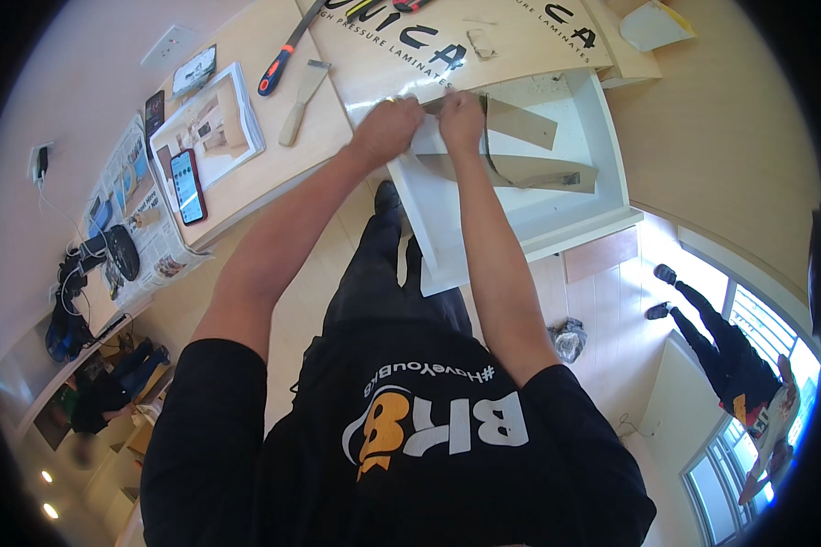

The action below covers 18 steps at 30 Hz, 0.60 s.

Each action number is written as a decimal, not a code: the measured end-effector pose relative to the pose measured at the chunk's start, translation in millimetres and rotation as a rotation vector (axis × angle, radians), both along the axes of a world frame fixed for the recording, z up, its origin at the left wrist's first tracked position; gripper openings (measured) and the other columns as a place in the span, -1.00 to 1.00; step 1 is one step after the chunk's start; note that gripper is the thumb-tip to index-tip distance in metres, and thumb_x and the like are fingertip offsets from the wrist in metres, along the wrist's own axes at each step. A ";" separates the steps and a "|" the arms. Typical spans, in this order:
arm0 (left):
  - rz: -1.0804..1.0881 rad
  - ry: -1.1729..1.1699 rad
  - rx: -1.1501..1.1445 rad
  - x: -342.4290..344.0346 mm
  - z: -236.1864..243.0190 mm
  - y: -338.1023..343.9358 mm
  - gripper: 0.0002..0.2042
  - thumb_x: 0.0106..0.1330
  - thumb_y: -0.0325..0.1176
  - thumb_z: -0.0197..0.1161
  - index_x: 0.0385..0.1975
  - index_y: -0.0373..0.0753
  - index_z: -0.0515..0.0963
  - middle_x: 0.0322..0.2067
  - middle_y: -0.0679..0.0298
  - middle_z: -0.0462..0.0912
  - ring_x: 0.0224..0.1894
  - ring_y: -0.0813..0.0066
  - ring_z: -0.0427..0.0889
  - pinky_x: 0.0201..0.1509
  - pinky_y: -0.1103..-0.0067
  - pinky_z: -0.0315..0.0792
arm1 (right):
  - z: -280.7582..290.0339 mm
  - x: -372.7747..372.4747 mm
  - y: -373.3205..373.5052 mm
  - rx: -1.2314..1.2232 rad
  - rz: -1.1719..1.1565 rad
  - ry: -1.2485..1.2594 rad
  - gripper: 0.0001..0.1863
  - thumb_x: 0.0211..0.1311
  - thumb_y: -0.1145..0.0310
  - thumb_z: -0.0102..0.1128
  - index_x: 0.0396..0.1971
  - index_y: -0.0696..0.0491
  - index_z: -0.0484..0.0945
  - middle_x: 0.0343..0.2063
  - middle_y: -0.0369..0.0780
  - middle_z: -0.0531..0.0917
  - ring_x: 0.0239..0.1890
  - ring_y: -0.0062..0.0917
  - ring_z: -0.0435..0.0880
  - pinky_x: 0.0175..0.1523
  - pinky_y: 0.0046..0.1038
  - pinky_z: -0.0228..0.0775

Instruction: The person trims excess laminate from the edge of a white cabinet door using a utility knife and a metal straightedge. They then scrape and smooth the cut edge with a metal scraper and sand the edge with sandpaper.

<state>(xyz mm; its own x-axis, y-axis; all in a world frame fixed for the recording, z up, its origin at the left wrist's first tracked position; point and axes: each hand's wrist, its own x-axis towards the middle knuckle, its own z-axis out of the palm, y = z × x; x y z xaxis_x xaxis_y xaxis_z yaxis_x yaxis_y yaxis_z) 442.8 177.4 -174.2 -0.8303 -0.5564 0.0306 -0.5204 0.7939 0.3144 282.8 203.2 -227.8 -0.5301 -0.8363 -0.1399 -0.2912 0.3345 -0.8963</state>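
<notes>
A white drawer stands pulled out below the light wooden worktop. Inside lies thin brown strip material, with a dark edge curving down to a second flat brown length. At the drawer's far left corner, my left hand is closed, fingers bent inward. Close beside it, my right hand is also closed, its forearm crossing over the drawer. A short piece of the brown strip shows between both fists, pinched by the fingers; the fingertips are mostly hidden.
Left on the worktop lie a scraper, a blue-and-orange-handled tool, a phone, a printed sheet and newspaper. A crumpled bag sits on the floor. Other people are at the right and lower left.
</notes>
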 end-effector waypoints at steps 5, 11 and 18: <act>0.016 0.102 0.534 41.1 23.5 77.9 -0.95 0.34 -0.49 0.20 -0.29 -0.32 0.53 -0.30 0.00 0.60 -0.21 -0.03 0.65 -0.13 0.19 0.49 | -8.3 14.6 39.5 -0.085 0.202 -0.157 -0.69 0.37 0.12 0.33 -0.26 0.10 0.70 -0.40 -0.19 0.74 -0.45 -0.54 0.74 -0.30 -0.47 0.54; 0.468 0.309 0.724 109.8 11.8 157.7 -0.94 0.36 -0.50 0.18 -0.31 -0.36 0.50 -0.38 -0.05 0.58 -0.27 -0.09 0.61 -0.17 0.25 0.47 | 10.4 15.0 2.4 0.188 0.006 -0.402 -0.59 0.40 0.08 0.34 -0.39 0.18 0.64 -0.50 -0.19 0.68 -0.57 -0.56 0.63 -0.46 -0.53 0.44; 0.609 -0.326 0.751 264.3 -79.4 242.8 -0.83 0.32 -0.41 0.10 -0.33 -0.32 0.62 -0.26 -0.11 0.69 -0.12 -0.16 0.66 0.00 0.13 0.53 | 34.9 12.9 -8.0 0.260 -0.184 -0.665 -0.69 0.43 0.27 0.27 -0.46 0.18 0.60 -0.59 -0.23 0.61 -0.66 -0.57 0.51 -0.58 -0.50 0.34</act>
